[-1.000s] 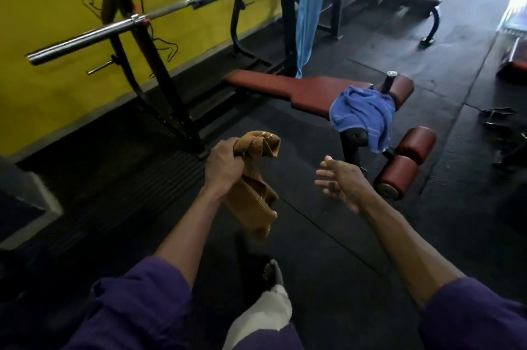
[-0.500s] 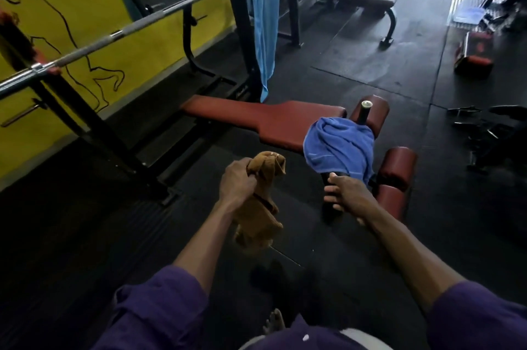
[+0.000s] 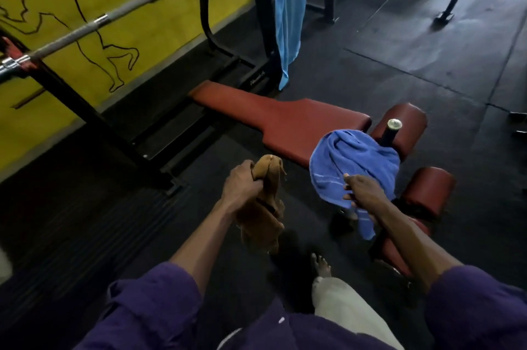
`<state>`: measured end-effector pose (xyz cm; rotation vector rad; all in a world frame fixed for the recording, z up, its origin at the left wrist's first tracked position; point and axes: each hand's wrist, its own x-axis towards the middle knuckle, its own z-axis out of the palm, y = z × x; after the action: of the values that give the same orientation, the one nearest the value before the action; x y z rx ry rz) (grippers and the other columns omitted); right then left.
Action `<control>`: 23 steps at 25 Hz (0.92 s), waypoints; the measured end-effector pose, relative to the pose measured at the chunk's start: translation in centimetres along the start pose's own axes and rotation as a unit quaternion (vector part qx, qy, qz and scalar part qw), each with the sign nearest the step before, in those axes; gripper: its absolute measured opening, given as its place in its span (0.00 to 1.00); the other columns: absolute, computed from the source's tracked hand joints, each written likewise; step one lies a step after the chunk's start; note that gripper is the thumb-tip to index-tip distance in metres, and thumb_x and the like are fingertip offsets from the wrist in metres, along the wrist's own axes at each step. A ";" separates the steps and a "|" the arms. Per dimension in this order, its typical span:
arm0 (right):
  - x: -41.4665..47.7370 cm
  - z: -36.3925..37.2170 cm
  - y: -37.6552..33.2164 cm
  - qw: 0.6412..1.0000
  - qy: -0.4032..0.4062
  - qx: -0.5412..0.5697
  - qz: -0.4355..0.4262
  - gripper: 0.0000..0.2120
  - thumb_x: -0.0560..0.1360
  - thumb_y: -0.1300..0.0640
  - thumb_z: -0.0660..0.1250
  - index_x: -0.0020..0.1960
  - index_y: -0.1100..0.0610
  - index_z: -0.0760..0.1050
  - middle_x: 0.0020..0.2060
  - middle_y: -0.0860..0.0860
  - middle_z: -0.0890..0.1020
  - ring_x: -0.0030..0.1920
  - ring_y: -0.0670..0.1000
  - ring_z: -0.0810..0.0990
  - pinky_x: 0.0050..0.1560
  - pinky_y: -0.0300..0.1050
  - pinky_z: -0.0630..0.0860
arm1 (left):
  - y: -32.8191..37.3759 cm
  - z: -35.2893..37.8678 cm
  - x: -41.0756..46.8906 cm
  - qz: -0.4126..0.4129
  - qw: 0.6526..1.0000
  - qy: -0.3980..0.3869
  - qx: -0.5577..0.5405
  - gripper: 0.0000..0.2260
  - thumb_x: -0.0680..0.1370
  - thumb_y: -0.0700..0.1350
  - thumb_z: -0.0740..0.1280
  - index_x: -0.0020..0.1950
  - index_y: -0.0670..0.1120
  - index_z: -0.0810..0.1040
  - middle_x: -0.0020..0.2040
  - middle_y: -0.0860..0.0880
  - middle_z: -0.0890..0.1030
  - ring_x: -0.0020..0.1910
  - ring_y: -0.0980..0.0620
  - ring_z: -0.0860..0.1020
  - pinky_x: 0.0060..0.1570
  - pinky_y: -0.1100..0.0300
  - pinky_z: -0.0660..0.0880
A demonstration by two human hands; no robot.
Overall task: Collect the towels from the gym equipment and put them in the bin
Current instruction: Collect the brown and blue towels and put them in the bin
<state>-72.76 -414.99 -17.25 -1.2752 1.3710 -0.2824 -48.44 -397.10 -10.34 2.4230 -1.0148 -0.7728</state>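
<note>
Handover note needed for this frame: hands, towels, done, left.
Left hand: shut on the brown towel, bunched and hanging below the fist.
Right hand: fingers closing on the lower edge of the blue towel, which is draped over the foot end of the red bench; not lifted clear yet.
Light blue towel: hangs from the rack upright behind the bench, untouched.
Done: brown towel collected.
Left: lift the blue towel, take the light blue one, bin all three. No bin in view.

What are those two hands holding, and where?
Left hand grips the brown towel near its bunched top; right hand grips the blue towel at its lower edge.
</note>
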 end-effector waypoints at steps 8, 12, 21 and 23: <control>11.7 -2.9 0.4 0.900 0.020 -0.420 -0.116 0.38 0.74 0.49 0.72 0.77 0.58 0.60 0.71 0.67 0.67 0.68 0.69 0.68 0.67 0.60 0.67 | 1.5 3.3 2.9 -0.098 0.995 -0.025 0.002 0.14 0.75 0.47 0.71 0.58 0.45 0.76 0.54 0.46 0.77 0.50 0.51 0.77 0.47 0.59 0.75; 14.3 -3.8 1.5 0.879 0.003 -0.472 -0.070 0.46 0.72 0.44 0.72 0.81 0.54 0.50 0.76 0.69 0.55 0.73 0.70 0.61 0.70 0.64 0.62 | 1.6 4.7 3.1 -0.159 0.987 0.011 -0.023 0.19 0.75 0.45 0.72 0.65 0.47 0.76 0.58 0.48 0.77 0.57 0.50 0.77 0.56 0.54 0.77; 15.7 -4.3 1.2 0.869 -0.058 -0.461 -0.171 0.16 0.80 0.53 0.62 0.52 0.67 0.76 0.48 0.65 0.82 0.49 0.66 0.81 0.44 0.49 0.69 | -0.8 4.9 -0.4 -0.246 0.960 0.105 -0.079 0.09 0.76 0.47 0.70 0.55 0.47 0.77 0.54 0.45 0.78 0.53 0.47 0.79 0.55 0.47 0.80; 13.8 -2.7 -0.3 0.870 -0.087 -0.442 -0.201 0.23 0.80 0.46 0.57 0.53 0.66 0.77 0.49 0.63 0.82 0.50 0.64 0.81 0.46 0.49 0.69 | -2.0 4.6 -2.9 -0.257 0.951 0.124 -0.122 0.09 0.76 0.47 0.70 0.54 0.47 0.77 0.54 0.45 0.79 0.52 0.46 0.80 0.56 0.45 0.80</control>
<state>-70.97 -427.30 -23.83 -2.2962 1.0745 0.2242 -51.94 -394.32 -13.98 2.4982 -0.1725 -0.6757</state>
